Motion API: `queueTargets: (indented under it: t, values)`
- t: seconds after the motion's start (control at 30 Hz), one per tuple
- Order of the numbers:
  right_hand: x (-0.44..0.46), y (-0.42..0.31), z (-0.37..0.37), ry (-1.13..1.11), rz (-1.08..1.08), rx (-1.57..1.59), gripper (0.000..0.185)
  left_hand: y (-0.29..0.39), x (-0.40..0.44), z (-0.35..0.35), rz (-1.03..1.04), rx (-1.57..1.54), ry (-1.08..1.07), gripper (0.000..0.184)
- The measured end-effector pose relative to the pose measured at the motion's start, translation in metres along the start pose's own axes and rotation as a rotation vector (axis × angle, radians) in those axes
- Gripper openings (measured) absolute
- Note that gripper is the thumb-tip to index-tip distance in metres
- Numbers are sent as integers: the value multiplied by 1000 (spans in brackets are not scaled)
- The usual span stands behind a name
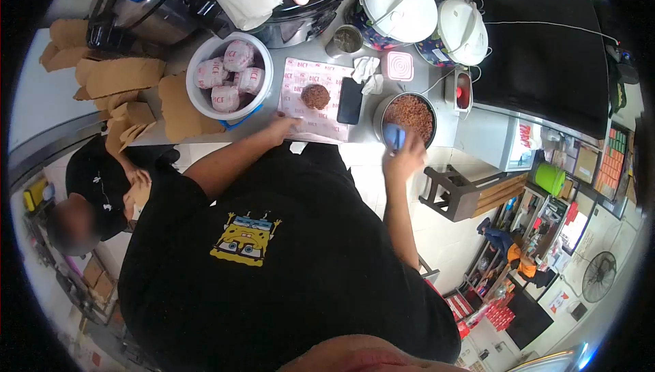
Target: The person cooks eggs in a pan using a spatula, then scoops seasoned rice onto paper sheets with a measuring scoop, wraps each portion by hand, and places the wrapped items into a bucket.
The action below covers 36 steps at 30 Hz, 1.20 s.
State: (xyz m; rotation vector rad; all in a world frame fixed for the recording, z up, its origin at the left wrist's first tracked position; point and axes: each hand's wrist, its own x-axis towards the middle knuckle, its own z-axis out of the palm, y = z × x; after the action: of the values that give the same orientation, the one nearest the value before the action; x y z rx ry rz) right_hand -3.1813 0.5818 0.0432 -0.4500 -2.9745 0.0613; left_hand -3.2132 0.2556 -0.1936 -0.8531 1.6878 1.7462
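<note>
A mound of brown food (316, 97) sits on printed wrapping paper (297, 75), laid flat on the counter. My left hand (282, 128) touches the paper's lower left edge; whether its fingers hold the paper is too small to tell. Over a metal pot (382, 107) of brown crumbly food (411, 114), my right hand (407, 156) is closed on a blue scoop (394, 136), slightly blurred. Beside the paper lies a black phone (350, 101). Several wrapped bundles (239, 55) fill a white tub (193, 92) on the left.
Behind are a metal cup (346, 39), a pink box (398, 66), crumpled tissue (366, 68) and two lidded pots (400, 5). Cardboard pieces (126, 77) lie at far left. A person (89, 184) sits below them. A wooden stool (471, 195) stands at lower right.
</note>
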Motion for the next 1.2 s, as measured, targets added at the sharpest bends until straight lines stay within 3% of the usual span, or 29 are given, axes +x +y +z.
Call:
queueTargets:
  t: [0.03,0.07,0.1,0.13,0.17,0.2,0.27,0.3,0.37,0.4,0.47,0.63,0.7,0.73,0.8,0.83,0.9,0.93,1.0,1.13,1.2]
  values:
    - [4,-19,0,24,-225,185,67,26,-18,-3,-137,-146,-103,32]
    - [6,-34,18,-165,-335,451,72,40,-30,-6,-276,-289,-205,34]
    - [-2,-54,39,-280,-396,521,73,32,-23,-11,-280,-277,-202,34]
    - [-4,-82,34,-440,-423,435,76,20,-8,-19,-337,-349,-283,31]
    - [-11,-98,49,-389,-448,367,57,15,1,-24,-393,-423,-364,27]
    - [-13,-97,77,-386,-442,374,57,18,-4,-24,-392,-413,-362,27]
    - [-17,-90,146,-392,-598,305,36,33,-26,-21,-293,-331,-276,50]
    - [-17,-88,162,-386,-597,313,36,44,-39,-23,-288,-324,-271,50]
    - [-16,-82,179,-266,-619,640,27,59,-67,-26,834,892,-390,74]
    - [-16,-80,178,-265,-618,647,27,53,-75,-26,832,899,-387,74]
    - [-17,-80,176,-234,-781,493,26,47,-82,-29,629,1585,-488,91]
    - [-42,-93,166,-241,-893,335,25,22,-62,-35,474,1477,-576,90]
    - [-53,-97,158,-298,-941,292,25,15,-55,-49,890,1314,-364,85]
    - [-55,-96,153,-298,-941,291,25,17,-54,-52,891,1312,-364,85]
    - [-58,-95,145,-217,-788,232,26,26,-52,-60,568,866,90,70]
    - [-57,-89,148,-217,-786,230,26,29,-51,-62,569,866,87,70]
    - [-53,-69,159,-266,-710,412,29,34,-50,-64,945,834,149,54]
    - [-50,-59,170,-269,-711,410,29,36,-47,-68,942,831,148,54]
    - [-43,-44,188,-390,-703,601,34,40,-40,-79,1233,1259,-257,50]
    - [-27,-41,161,-620,-666,606,39,36,-39,-97,1116,1286,-463,47]
    - [-24,-43,156,-694,-630,664,34,32,-45,-108,1013,1146,-551,37]
